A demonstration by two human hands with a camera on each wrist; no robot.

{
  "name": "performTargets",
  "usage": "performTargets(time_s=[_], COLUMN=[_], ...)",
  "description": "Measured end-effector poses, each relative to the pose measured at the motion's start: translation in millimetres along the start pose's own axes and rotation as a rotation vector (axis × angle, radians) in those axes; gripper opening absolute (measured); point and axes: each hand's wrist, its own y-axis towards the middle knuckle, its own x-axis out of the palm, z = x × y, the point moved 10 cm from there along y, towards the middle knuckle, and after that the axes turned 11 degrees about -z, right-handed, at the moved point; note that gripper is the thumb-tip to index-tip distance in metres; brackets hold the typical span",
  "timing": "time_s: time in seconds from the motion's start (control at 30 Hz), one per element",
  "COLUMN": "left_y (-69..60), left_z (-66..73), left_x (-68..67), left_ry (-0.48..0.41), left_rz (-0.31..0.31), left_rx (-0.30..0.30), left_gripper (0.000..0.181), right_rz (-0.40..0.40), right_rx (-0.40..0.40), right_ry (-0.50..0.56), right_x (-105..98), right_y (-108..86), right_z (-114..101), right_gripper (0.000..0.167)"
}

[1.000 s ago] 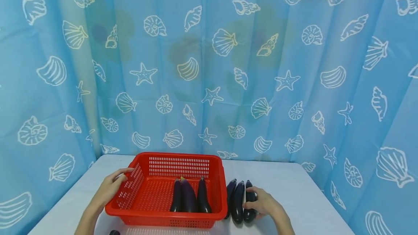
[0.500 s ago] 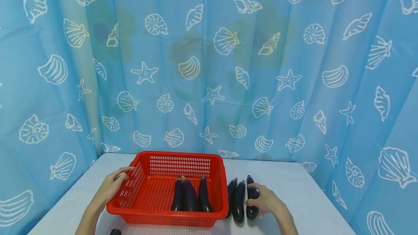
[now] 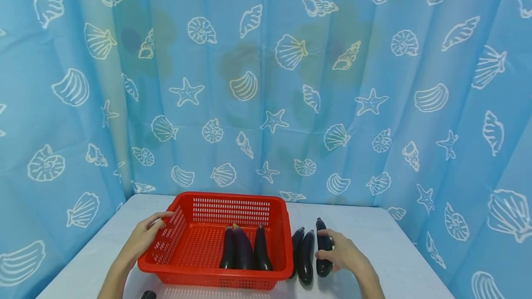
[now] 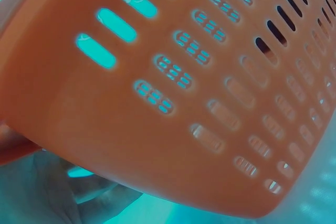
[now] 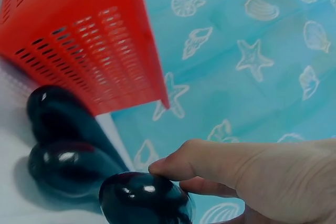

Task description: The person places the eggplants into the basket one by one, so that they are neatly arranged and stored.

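Observation:
A red slotted basket [image 3: 216, 277] stands on the white table with three dark eggplants [image 3: 244, 248] lying in its right half. My left hand [image 3: 141, 239] holds the basket's left rim; in the left wrist view the basket wall [image 4: 105, 124] fills most of the picture. Right of the basket, my right hand [image 3: 342, 251] grips an eggplant [image 3: 323, 243] between thumb and fingers, also seen as a glossy eggplant [image 5: 142, 198] under the thumb. Two other eggplants [image 3: 306, 257] lie side by side between that one and the basket.
A dark object [image 3: 148, 295] is partly visible at the bottom edge, in front of the basket. White tabletop [image 3: 386, 243] extends to the right. A blue curtain [image 3: 266, 82] with white shell prints hangs behind and at both sides.
My right hand has moved the gripped eggplant slightly away from the two beside it and a little toward the back. The left hand stays on the rim. The head view has shifted slightly.

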Motion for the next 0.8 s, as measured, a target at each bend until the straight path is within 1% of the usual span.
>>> performTargets(time_s=[0.27,0.4,0.53,0.7,0.8], left_y=[0.5,-0.9,-1.0,-1.6,-2.0], left_z=[4.9,6.4,6.9,5.6,3.4], left_x=[2.7,2.3,2.0,1.0,0.3], left_ry=[0.002,0.003,-0.001,0.016,0.008], left_rz=[-0.002,-0.002,-0.010,-0.010,-0.008], left_rx=[0.009,0.012,0.011,0.005,0.003], left_gripper=[0.045,0.044,0.045,0.045,0.045], right_rz=[0.048,0.067,0.070,0.064,0.064], right_rx=[-0.062,-0.085,-0.103,-0.118,-0.122], right_ry=[0.022,0.008,0.015,0.027,0.027], right_x=[-11.8,-12.8,-10.9,-8.2,-7.9], right_y=[-17.3,-20.5,-22.1,-24.4,-25.2], right_z=[-18.8,-26.6,-32.4,-37.2,-39.5], right_gripper=[0.064,0.064,0.064,0.063,0.063])
